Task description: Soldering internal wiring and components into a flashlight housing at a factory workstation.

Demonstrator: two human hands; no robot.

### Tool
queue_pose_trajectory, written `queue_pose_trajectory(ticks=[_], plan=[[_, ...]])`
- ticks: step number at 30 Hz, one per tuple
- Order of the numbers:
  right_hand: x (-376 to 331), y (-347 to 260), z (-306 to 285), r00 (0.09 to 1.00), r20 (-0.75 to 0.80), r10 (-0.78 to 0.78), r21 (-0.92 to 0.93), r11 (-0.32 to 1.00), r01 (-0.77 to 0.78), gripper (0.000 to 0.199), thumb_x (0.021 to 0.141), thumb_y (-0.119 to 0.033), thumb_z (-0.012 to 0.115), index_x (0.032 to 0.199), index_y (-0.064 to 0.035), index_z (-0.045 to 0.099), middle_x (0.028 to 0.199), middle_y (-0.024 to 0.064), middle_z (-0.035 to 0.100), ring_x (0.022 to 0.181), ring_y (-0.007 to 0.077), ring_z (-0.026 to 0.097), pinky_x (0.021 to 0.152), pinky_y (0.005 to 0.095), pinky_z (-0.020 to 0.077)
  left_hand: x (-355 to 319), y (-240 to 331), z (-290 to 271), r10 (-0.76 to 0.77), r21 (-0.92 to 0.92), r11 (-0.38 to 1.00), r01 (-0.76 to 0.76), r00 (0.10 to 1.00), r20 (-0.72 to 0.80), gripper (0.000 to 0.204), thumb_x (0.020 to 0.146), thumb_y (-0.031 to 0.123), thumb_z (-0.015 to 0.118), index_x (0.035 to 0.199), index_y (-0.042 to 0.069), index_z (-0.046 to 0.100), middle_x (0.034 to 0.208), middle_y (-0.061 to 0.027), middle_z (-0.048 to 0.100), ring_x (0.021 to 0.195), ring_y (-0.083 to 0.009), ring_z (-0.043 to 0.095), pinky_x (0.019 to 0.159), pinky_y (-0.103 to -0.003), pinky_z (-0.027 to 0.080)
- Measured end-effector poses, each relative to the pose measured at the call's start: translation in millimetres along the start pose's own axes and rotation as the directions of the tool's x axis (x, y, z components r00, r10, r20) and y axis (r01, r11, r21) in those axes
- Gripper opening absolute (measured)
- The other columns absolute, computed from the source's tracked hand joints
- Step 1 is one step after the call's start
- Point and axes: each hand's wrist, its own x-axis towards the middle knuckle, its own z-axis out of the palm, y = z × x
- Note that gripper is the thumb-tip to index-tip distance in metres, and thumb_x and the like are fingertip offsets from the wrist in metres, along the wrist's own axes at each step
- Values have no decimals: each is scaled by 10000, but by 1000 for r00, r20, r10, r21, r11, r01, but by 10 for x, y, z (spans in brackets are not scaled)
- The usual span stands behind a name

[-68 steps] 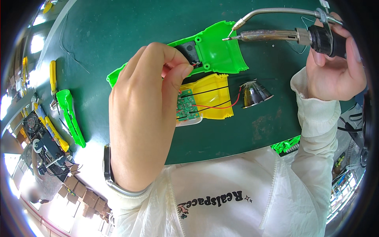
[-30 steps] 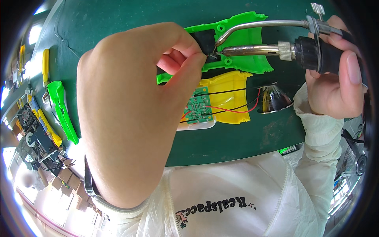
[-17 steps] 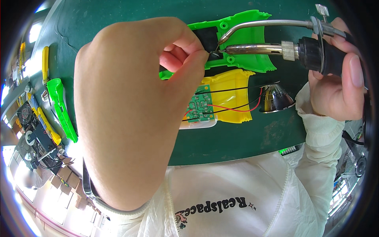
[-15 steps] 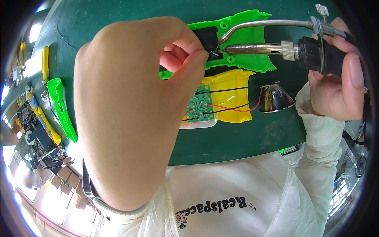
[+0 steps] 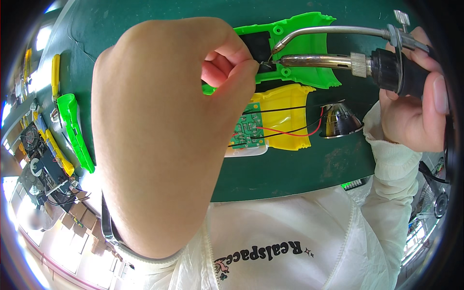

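My left hand [image 5: 164,125] is raised close to the camera, its thumb and forefinger pinching a thin wire end at the tip of a soldering iron [image 5: 338,60]. My right hand [image 5: 415,111] grips the iron's black handle, tip pointing left. Behind the tip lies a bright green plastic shell [image 5: 299,43] with a black insert. Below it sits a yellow housing [image 5: 282,116] with a small green circuit board [image 5: 246,128]; red and black wires run right to a silver cone-shaped reflector [image 5: 338,121].
All parts rest on a dark green mat [image 5: 145,19]. At the left lie a green plastic shell piece [image 5: 75,130], yellow tools [image 5: 55,77] and a small fan unit [image 5: 34,140]. My white sleeves and shirt fill the lower view.
Since 2.3 s ago my left hand rose from the circuit board toward the camera and the iron's tip came to the pinched wire; over the last second little has moved.
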Motion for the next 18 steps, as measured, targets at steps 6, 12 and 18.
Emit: queue_pose_trajectory(ticks=[6,12,18], plan=[[52,-38,-9,986,-65,-156,-128,981,147,308,879,-129,429,912,125,601,975,260,640,700,289,644,597,343,562,-77,-40,56,23,-111,993,-31,997,-75,66,784,30,696,815,-23,673,728,-36,651,688,-94,568,700,-224,454],[104,-19,-173,978,-80,-193,-232,958,170,287,904,-108,435,946,129,592,937,265,640,579,247,598,466,286,485,-24,-38,-15,14,-122,992,-20,999,-51,74,783,41,698,814,-23,675,729,-34,652,693,-96,563,705,-228,450],[214,5,-231,977,84,-198,4,980,198,261,902,-85,438,964,114,595,950,271,634,592,242,602,458,278,485,-22,-26,-41,-57,-53,997,57,998,-1,80,788,47,693,826,-22,678,732,-36,651,707,-102,564,717,-232,451]])
